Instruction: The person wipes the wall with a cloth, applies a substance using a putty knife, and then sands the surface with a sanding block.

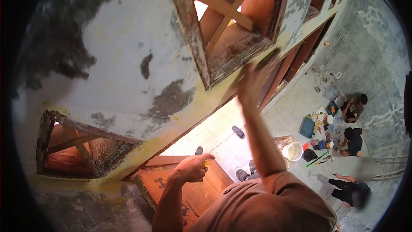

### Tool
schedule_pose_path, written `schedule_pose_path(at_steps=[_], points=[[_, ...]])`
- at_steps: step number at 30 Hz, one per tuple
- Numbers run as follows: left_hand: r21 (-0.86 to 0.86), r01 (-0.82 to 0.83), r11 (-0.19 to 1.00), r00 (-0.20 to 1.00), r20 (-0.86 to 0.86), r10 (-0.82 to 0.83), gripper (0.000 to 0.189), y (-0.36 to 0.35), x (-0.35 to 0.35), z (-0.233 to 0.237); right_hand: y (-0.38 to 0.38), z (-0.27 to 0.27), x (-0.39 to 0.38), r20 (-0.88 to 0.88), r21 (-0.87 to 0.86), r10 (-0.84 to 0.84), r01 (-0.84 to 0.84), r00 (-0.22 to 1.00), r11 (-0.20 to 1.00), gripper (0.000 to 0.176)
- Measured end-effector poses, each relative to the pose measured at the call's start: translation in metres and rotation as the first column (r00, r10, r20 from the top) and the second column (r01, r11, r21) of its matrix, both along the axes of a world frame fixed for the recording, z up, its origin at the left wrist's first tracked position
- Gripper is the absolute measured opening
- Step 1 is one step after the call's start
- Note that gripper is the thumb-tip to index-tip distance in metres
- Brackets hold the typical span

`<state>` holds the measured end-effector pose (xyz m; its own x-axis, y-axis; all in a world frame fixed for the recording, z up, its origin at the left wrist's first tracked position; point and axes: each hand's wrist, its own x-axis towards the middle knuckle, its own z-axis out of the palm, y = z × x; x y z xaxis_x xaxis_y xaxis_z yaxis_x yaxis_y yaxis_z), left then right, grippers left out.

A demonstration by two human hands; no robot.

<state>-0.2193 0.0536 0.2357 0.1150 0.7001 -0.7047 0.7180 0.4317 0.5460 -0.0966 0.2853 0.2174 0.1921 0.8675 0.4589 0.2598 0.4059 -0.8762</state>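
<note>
My left hand (189,168) is closed in front of an orange-brown wooden panel (219,176) with dark marks. A small yellow object (205,169) shows between its fingers; its kind is not clear. My right arm reaches up, and my right hand (249,83) is smeared by motion below the lower edge of a weathered wooden window frame (240,56) with crossed slats. A dark, blurred, elongated shape (268,60) lies by that hand; whether it is held cannot be made out. Patchy white and grey plaster wall (124,56) surrounds the frame.
A second crossed-slat opening (71,148) sits lower left. Far below on the floor are a white bucket (292,151), a blue-grey tray (307,127), sandals (238,132), and several tools and containers. Three people (354,139) are at the right, near a ladder-like rack (388,167).
</note>
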Motion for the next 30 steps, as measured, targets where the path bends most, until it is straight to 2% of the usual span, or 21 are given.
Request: schedule_pose_path(at_steps=[1, 2, 3, 5, 7, 8, 9, 10, 13, 15, 17, 18, 19, 20, 21, 22, 25, 27, 28, 29, 30], points=[[-0.032, -0.023, 0.999, 1.000, 0.000, 0.023, 0.040, 0.004, 0.002, 0.005, -0.020, -0.002, -0.015, 0.081, 0.108, -0.075, 0.066, 0.994, 0.992, 0.106], [0.129, 0.069, 0.989, 0.998, -0.017, -0.067, 0.040, -0.001, -0.002, -0.008, -0.053, -0.014, -0.040, 0.080, 0.266, -0.013, -0.009, 0.997, 0.964, 0.108], [0.108, -0.018, 0.994, 0.999, 0.037, 0.014, 0.037, -0.003, -0.003, -0.012, -0.087, -0.028, -0.060, 0.092, 0.406, 0.048, -0.082, 0.995, 0.910, 0.110], [-0.002, -0.027, 1.000, 0.998, -0.048, 0.027, 0.037, 0.001, -0.004, -0.014, -0.130, -0.007, -0.053, 0.265, 0.167, 0.285, -0.334, 0.921, 0.928, 0.116], [0.070, 0.004, 0.998, 1.000, 0.027, -0.005, 0.037, 0.000, -0.004, -0.012, -0.069, 0.011, -0.030, 0.285, 0.269, 0.081, -0.161, 0.955, 0.950, 0.115], [0.066, 0.005, 0.998, 1.000, 0.022, -0.007, 0.037, -0.001, -0.007, -0.012, -0.036, 0.023, -0.011, 0.218, 0.197, 0.036, -0.080, 0.975, 0.977, 0.113], [0.090, 0.009, 0.996, 0.999, 0.031, -0.012, 0.037, -0.002, -0.008, -0.014, 0.000, 0.022, 0.006, 0.215, 0.220, -0.106, 0.058, 0.971, 0.974, 0.115], [0.113, 0.010, 0.994, 0.999, 0.045, -0.016, 0.037, -0.004, -0.007, -0.016, 0.011, 0.039, 0.018, 0.028, 0.123, -0.037, 0.033, 0.999, 0.992, 0.115], [0.131, 0.024, 0.991, 1.000, 0.012, -0.025, 0.037, 0.002, 0.001, -0.001, -0.032, -0.002, -0.015, 0.029, 0.112, 0.001, -0.004, 1.000, 0.994, 0.111], [-0.056, -0.062, 0.996, 0.998, 0.006, 0.063, 0.037, 0.006, 0.007, 0.011, -0.114, -0.018, -0.050, 0.049, 0.190, 0.198, -0.203, 0.979, 0.961, 0.113], [-0.148, -0.068, 0.987, 0.997, -0.038, 0.063, 0.038, 0.001, 0.000, -0.009, -0.128, -0.010, -0.051, 0.181, 0.125, 0.285, -0.310, 0.941, 0.943, 0.122], [0.027, 0.020, 0.999, 0.999, -0.026, -0.020, 0.037, 0.000, -0.001, -0.011, -0.106, -0.008, -0.043, 0.241, 0.141, 0.187, -0.225, 0.952, 0.964, 0.125], [0.202, 0.105, 0.974, 0.994, -0.026, -0.102, 0.036, -0.001, -0.003, -0.011, -0.070, -0.005, -0.031, 0.167, 0.194, 0.100, -0.132, 0.981, 0.972, 0.120], [0.227, 0.116, 0.967, 0.993, -0.035, -0.110, 0.036, -0.002, -0.003, -0.010, -0.032, 0.005, -0.015, 0.116, 0.208, -0.039, 0.014, 0.993, 0.978, 0.112], [0.219, 0.114, 0.969, 0.993, -0.038, -0.108, 0.036, -0.003, -0.007, -0.013, 0.010, 0.012, 0.004, 0.084, 0.087, -0.125, 0.118, 0.989, 0.989, 0.109], [0.217, 0.121, 0.969, 0.992, -0.043, -0.115, 0.037, -0.004, -0.011, -0.020, 0.035, 0.031, 0.028, -0.114, -0.017, -0.078, 0.076, 0.990, 0.997, 0.105], [0.190, 0.117, 0.975, 0.993, -0.028, -0.113, 0.041, -0.001, -0.008, -0.020, 0.013, -0.023, -0.007, -0.085, -0.104, -0.092, 0.083, 0.992, 0.991, 0.108], [0.044, 0.018, 0.999, 0.999, -0.048, -0.016, 0.041, 0.000, 0.000, -0.011, -0.080, -0.033, -0.050, -0.049, 0.138, 0.056, -0.048, 0.997, 0.989, 0.116], [0.321, 0.176, 0.931, 0.983, -0.099, -0.152, 0.040, -0.005, -0.005, -0.024, -0.106, -0.021, -0.047, 0.034, 0.126, 0.176, -0.179, 0.984, 0.976, 0.121], [0.312, 0.192, 0.931, 0.980, -0.104, -0.168, 0.040, -0.004, -0.004, -0.020, -0.123, -0.009, -0.040, 0.114, 0.094, 0.289, -0.300, 0.951, 0.949, 0.126], [0.204, 0.141, 0.969, 0.988, -0.087, -0.126, 0.041, -0.003, -0.001, -0.014, -0.107, -0.004, -0.033, 0.186, 0.087, 0.196, -0.214, 0.963, 0.973, 0.126]])
